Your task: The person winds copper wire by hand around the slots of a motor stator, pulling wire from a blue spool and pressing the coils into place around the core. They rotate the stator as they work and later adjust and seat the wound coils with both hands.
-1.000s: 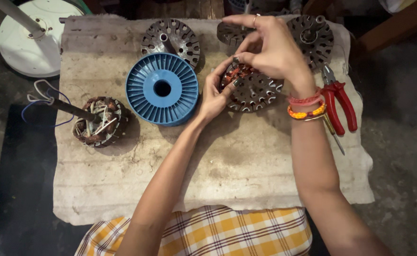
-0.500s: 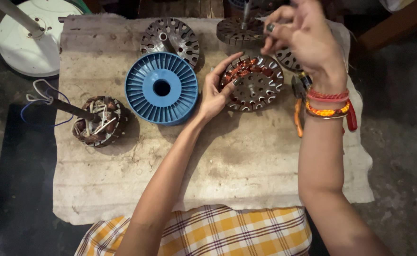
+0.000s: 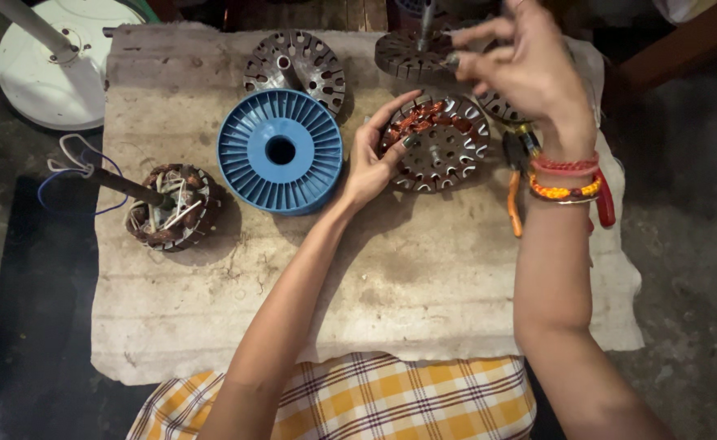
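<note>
- Left hand [image 3: 368, 167] gripping the metal core [image 3: 438, 143] by its edge, right of the blue spool [image 3: 280, 151].
- Right hand [image 3: 524, 69] raised above the core, fingertips pinched; held thing too small to tell.

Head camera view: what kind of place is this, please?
Probably a small motor or fan repair workbench: slotted metal stator cores, one partly wound with copper wire, a blue wire spool, and pliers on a worn board.

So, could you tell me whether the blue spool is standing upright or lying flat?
Lying flat: the blue spool rests on one flange, its centre hole facing up.
</note>
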`<state>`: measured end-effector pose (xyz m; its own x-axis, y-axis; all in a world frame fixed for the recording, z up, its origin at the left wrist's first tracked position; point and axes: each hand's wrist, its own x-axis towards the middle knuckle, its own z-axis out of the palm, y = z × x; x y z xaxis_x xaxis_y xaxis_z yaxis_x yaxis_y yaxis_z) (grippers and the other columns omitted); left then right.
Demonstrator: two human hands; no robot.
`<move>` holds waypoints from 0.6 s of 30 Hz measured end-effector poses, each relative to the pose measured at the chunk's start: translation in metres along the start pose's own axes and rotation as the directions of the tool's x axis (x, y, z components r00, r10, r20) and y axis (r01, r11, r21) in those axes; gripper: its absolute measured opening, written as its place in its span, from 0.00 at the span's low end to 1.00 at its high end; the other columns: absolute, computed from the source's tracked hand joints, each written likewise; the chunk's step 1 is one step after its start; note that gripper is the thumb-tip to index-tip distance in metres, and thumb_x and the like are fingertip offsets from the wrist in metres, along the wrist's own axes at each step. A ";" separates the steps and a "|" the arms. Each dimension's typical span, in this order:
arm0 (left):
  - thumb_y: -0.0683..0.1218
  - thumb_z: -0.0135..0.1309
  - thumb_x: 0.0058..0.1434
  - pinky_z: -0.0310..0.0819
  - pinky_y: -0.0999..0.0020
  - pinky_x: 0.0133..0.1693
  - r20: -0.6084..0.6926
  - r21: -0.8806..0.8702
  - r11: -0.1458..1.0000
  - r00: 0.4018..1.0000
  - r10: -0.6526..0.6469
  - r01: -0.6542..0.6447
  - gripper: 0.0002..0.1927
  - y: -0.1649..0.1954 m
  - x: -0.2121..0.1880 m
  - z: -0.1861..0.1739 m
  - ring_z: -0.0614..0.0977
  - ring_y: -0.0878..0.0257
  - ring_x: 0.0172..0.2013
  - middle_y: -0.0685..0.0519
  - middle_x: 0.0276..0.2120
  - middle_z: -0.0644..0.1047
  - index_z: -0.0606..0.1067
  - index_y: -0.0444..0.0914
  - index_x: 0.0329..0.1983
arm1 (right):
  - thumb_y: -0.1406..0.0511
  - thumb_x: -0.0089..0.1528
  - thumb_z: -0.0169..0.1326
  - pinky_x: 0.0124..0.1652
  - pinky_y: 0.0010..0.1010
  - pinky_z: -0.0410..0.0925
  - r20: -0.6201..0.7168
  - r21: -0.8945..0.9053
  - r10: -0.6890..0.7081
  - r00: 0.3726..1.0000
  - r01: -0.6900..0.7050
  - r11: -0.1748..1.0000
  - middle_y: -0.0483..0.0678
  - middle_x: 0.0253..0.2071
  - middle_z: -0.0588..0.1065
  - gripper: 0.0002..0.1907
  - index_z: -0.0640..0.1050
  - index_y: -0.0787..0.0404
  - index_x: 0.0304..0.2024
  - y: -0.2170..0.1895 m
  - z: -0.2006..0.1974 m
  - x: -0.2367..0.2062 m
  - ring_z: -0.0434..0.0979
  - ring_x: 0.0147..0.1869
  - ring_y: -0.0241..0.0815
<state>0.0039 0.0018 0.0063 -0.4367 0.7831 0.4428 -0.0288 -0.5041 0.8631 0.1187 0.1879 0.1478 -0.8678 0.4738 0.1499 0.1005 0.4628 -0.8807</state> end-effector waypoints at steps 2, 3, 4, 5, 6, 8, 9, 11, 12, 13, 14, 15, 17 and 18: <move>0.27 0.46 0.57 0.59 0.64 0.74 -0.003 0.001 1.000 1.000 -0.020 0.020 0.37 0.001 0.000 0.000 0.74 0.59 0.67 0.46 0.65 0.74 0.66 0.35 0.72 | 0.76 0.61 0.61 0.43 0.27 0.78 0.078 -0.146 0.005 0.997 0.006 0.989 0.55 0.48 0.81 0.44 0.57 0.61 0.76 -0.009 0.001 -0.004 0.84 0.45 0.38; 0.27 0.46 0.57 0.60 0.64 0.74 -0.003 0.001 1.000 1.000 -0.030 0.030 0.37 0.001 0.000 0.000 0.74 0.59 0.66 0.46 0.64 0.74 0.66 0.35 0.72 | 0.76 0.59 0.63 0.46 0.27 0.78 0.116 -0.218 0.011 0.993 0.015 0.976 0.56 0.47 0.82 0.47 0.58 0.60 0.77 -0.013 0.002 -0.006 0.85 0.46 0.38; 0.27 0.46 0.57 0.60 0.64 0.74 -0.002 0.002 1.000 1.000 -0.021 0.021 0.37 0.001 0.000 0.000 0.74 0.59 0.66 0.46 0.64 0.75 0.66 0.35 0.72 | 0.77 0.58 0.63 0.45 0.28 0.78 0.105 -0.261 0.002 0.994 0.026 0.965 0.56 0.45 0.82 0.47 0.59 0.60 0.77 -0.018 0.003 -0.008 0.85 0.45 0.38; 0.26 0.46 0.57 0.60 0.63 0.74 -0.001 0.002 1.000 1.000 -0.012 0.012 0.37 0.002 0.000 0.000 0.74 0.59 0.66 0.46 0.64 0.75 0.66 0.35 0.72 | 0.78 0.57 0.63 0.44 0.30 0.77 0.096 -0.305 -0.007 0.995 0.036 0.952 0.55 0.43 0.83 0.47 0.60 0.60 0.76 -0.021 0.006 -0.008 0.85 0.44 0.39; 0.26 0.46 0.57 0.61 0.63 0.74 -0.001 0.002 1.000 1.000 -0.003 0.003 0.37 0.002 0.000 0.000 0.75 0.59 0.67 0.46 0.64 0.75 0.66 0.35 0.71 | 0.79 0.57 0.63 0.43 0.31 0.76 0.086 -0.348 -0.016 0.996 0.046 0.936 0.55 0.41 0.83 0.47 0.61 0.60 0.76 -0.025 0.009 -0.009 0.85 0.42 0.39; 0.26 0.46 0.56 0.60 0.62 0.74 -0.004 0.011 1.000 1.000 -0.026 0.026 0.37 0.003 0.000 0.000 0.75 0.58 0.66 0.45 0.64 0.75 0.66 0.35 0.71 | 0.79 0.56 0.61 0.43 0.30 0.77 0.079 -0.329 -0.010 0.997 0.036 0.944 0.54 0.39 0.83 0.45 0.63 0.60 0.75 -0.029 0.013 -0.009 0.85 0.42 0.38; 0.26 0.46 0.56 0.60 0.62 0.74 -0.006 0.016 0.999 0.999 -0.037 0.037 0.37 0.003 0.000 0.000 0.75 0.58 0.66 0.45 0.64 0.75 0.67 0.35 0.71 | 0.80 0.56 0.60 0.43 0.29 0.78 0.076 -0.320 -0.007 0.997 0.031 0.947 0.53 0.38 0.83 0.45 0.64 0.60 0.75 -0.030 0.014 -0.009 0.85 0.42 0.38; 0.27 0.46 0.56 0.61 0.62 0.74 -0.005 -0.003 0.999 0.999 -0.032 0.032 0.37 0.003 0.000 0.002 0.75 0.58 0.66 0.45 0.64 0.75 0.66 0.35 0.71 | 0.80 0.57 0.61 0.44 0.28 0.79 0.072 -0.304 -0.128 0.989 0.144 0.942 0.52 0.43 0.82 0.42 0.66 0.62 0.73 -0.030 0.016 -0.008 0.86 0.45 0.39; 0.27 0.46 0.56 0.61 0.61 0.74 -0.006 -0.013 0.999 1.000 -0.029 0.029 0.36 0.003 0.000 0.002 0.75 0.58 0.66 0.45 0.64 0.75 0.66 0.35 0.71 | 0.81 0.57 0.61 0.45 0.27 0.80 0.071 -0.295 -0.188 0.980 0.201 0.934 0.52 0.45 0.82 0.40 0.68 0.63 0.72 -0.028 0.017 -0.006 0.86 0.46 0.40; 0.27 0.46 0.57 0.61 0.61 0.74 -0.006 -0.020 0.999 0.999 -0.037 0.037 0.36 0.003 0.000 0.002 0.75 0.58 0.66 0.45 0.64 0.75 0.66 0.35 0.71 | 0.80 0.57 0.61 0.45 0.27 0.79 0.052 -0.305 -0.197 0.979 0.203 0.930 0.52 0.45 0.82 0.39 0.69 0.63 0.71 -0.024 0.019 -0.005 0.87 0.45 0.40; 0.27 0.46 0.57 0.61 0.62 0.74 -0.004 -0.025 0.999 0.999 -0.044 0.043 0.36 0.004 0.000 0.001 0.75 0.58 0.66 0.45 0.65 0.74 0.66 0.35 0.71 | 0.80 0.57 0.62 0.45 0.27 0.79 0.031 -0.314 -0.207 0.978 0.207 0.927 0.52 0.44 0.83 0.39 0.70 0.63 0.70 -0.020 0.022 -0.002 0.87 0.45 0.40; 0.27 0.46 0.57 0.60 0.62 0.74 -0.003 -0.031 0.998 0.999 -0.051 0.051 0.36 0.004 0.001 0.002 0.74 0.58 0.67 0.45 0.65 0.74 0.66 0.35 0.72 | 0.80 0.57 0.62 0.45 0.26 0.79 0.011 -0.324 -0.217 0.976 0.209 0.923 0.52 0.43 0.83 0.38 0.71 0.64 0.70 -0.015 0.023 0.000 0.87 0.45 0.41; 0.26 0.46 0.57 0.59 0.62 0.75 -0.002 -0.025 0.999 0.999 -0.032 0.032 0.37 0.004 0.000 0.002 0.73 0.58 0.67 0.45 0.66 0.73 0.66 0.35 0.72 | 0.79 0.58 0.63 0.44 0.25 0.80 -0.084 -0.375 -0.217 0.973 0.171 0.911 0.53 0.41 0.84 0.35 0.72 0.64 0.68 -0.004 0.027 0.006 0.88 0.43 0.40; 0.26 0.46 0.57 0.58 0.62 0.75 -0.002 -0.021 1.000 1.000 -0.022 0.022 0.37 0.004 0.000 0.001 0.73 0.58 0.68 0.45 0.66 0.73 0.66 0.34 0.72 | 0.79 0.58 0.64 0.43 0.25 0.80 -0.131 -0.398 -0.218 0.967 0.150 0.905 0.53 0.40 0.84 0.34 0.73 0.65 0.67 0.002 0.029 0.010 0.88 0.42 0.40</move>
<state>0.0048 0.0004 0.0100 -0.4376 0.7935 0.4230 -0.0575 -0.4941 0.8675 0.0962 0.1714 0.1344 -0.7976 0.4550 0.3959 0.1542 0.7884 -0.5955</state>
